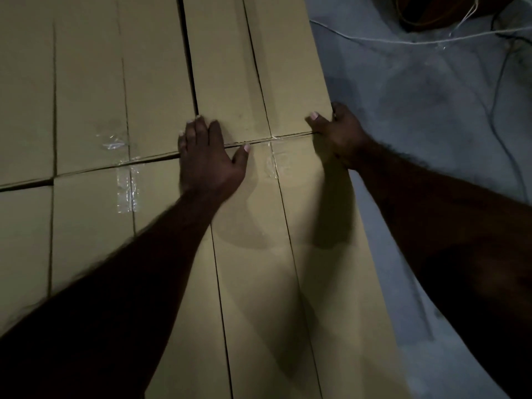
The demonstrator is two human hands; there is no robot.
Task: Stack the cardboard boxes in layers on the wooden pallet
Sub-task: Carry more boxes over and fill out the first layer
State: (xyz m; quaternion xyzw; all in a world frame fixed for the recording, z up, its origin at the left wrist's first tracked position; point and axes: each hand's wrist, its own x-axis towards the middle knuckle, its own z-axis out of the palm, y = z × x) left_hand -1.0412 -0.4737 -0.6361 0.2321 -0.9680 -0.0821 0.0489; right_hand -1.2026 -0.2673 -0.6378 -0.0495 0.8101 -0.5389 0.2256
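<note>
A flat layer of tan cardboard boxes fills the left and middle of the head view, their tops level and side by side. My left hand [208,159] lies flat with straight fingers across the seam between the near right box [259,240] and the far right box [236,67]. My right hand [335,133] sits at the right edge of the layer: its thumb rests on the top by the same seam and its fingers curl over the side of the far box. Clear tape [275,161] crosses the seam between the hands. The pallet is hidden beneath the boxes.
More boxes [86,96] of the same layer lie to the left, one with clear tape [126,188]. Grey concrete floor [431,125] runs along the right side. Thin white cords [403,40] and dark cables [501,82] trail over the floor at top right.
</note>
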